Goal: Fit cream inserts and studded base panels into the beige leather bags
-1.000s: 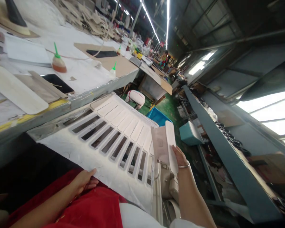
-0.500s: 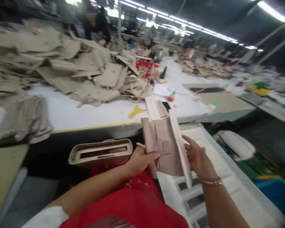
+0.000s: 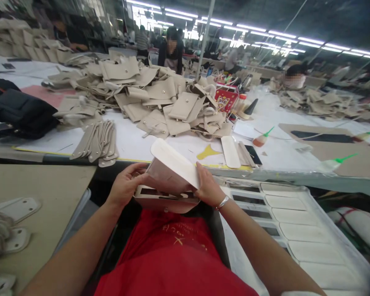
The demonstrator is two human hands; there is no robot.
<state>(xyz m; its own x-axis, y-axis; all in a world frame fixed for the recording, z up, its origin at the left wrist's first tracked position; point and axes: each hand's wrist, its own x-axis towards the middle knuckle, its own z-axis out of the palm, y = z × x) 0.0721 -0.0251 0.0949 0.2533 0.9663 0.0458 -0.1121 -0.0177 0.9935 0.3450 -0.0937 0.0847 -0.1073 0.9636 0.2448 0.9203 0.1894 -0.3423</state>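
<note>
A beige leather bag piece (image 3: 168,176) with a pale oblong panel (image 3: 174,160) along its upper side is held tilted in front of me. My left hand (image 3: 128,183) grips its left edge between thumb and fingers. On the right end, my right hand (image 3: 209,187) is closed, with the fingertips against the pale panel. Directly below is a beige handbag body (image 3: 166,204), its open top facing up, close against my red apron (image 3: 172,255). The held piece covers part of the bag's opening. Whether the two touch, I cannot tell.
A heap of beige bag pieces (image 3: 160,94) covers the white table (image 3: 135,146). Beige straps (image 3: 98,142) lie at its front edge, with a yellow template (image 3: 208,152) further right. Pale oblong panels (image 3: 314,250) line a tray at my right. Another person (image 3: 171,51) stands behind the heap.
The view has swung left. The bag piece has come from the right of the handbag body to above it and been turned over. My hands now grip its opposite ends.
</note>
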